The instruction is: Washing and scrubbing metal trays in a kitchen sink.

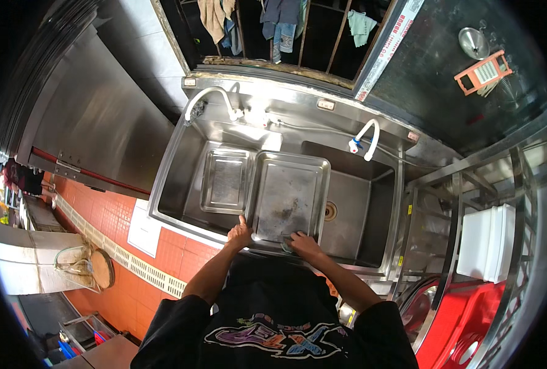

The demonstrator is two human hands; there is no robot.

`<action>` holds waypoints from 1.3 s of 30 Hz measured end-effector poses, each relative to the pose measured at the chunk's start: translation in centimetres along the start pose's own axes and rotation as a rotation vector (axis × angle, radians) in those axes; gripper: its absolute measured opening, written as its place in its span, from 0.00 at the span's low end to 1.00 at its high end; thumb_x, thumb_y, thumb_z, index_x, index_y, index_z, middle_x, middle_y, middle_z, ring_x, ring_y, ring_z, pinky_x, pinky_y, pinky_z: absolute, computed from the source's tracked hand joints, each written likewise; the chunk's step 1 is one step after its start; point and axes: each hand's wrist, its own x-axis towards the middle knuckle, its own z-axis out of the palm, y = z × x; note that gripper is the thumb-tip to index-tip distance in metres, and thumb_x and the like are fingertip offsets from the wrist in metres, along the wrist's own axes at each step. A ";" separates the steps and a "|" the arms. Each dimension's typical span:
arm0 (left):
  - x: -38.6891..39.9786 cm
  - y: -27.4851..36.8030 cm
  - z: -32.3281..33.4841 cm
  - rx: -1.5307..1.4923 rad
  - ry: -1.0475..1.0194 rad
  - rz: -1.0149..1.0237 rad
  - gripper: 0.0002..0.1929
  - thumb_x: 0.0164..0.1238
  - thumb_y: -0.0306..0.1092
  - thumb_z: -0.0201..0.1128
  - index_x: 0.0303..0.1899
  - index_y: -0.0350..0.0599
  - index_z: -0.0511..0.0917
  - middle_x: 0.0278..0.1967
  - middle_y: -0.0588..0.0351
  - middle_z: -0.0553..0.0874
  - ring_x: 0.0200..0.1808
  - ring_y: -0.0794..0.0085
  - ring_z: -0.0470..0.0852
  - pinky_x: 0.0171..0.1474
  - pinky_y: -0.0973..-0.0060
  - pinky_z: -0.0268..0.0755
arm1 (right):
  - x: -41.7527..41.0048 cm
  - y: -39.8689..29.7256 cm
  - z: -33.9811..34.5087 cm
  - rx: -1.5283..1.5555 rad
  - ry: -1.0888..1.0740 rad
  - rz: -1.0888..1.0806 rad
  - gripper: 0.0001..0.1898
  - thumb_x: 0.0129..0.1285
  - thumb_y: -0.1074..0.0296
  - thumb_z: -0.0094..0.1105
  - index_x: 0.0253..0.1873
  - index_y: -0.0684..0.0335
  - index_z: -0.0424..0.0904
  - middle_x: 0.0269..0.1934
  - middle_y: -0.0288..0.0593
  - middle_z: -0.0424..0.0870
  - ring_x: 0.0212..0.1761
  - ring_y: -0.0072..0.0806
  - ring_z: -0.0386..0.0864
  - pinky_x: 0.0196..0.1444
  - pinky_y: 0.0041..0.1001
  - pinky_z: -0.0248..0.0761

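A large rectangular stainless steel tray (pixel 296 184) rests across the divider of a double-bowl steel sink (pixel 370 221). Dark stains mark its lower middle. My left hand (pixel 240 235) grips the tray's near left corner, one finger pointing away from me. At the tray's near edge, my right hand (pixel 305 245) presses a greenish scrubbing pad or cloth (pixel 286 244), mostly covered by the fingers. A smaller steel tray (pixel 226 180) lies in the left bowl. The drain (pixel 330 211) shows in the right bowl.
Two white gooseneck faucets (pixel 211 92) (pixel 372 133) arch over the sink's back. To the right, a metal rack (pixel 455 221) holds white containers (pixel 485 242) and red bins (pixel 458 318). A steel cabinet (pixel 103 115) stands left; another person (pixel 22 177) is far left. An orange grater (pixel 483 71) hangs upper right.
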 end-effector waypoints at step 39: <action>1.2 -1.0 -2.0 0.025 -0.121 0.155 0.28 0.68 0.35 0.54 0.61 0.25 0.56 0.31 0.37 0.87 0.33 0.47 0.88 0.38 0.56 0.82 | 19.1 -1.1 0.4 0.418 0.395 0.568 0.11 0.60 0.78 0.57 0.46 0.62 0.85 0.41 0.56 0.79 0.44 0.54 0.80 0.46 0.45 0.75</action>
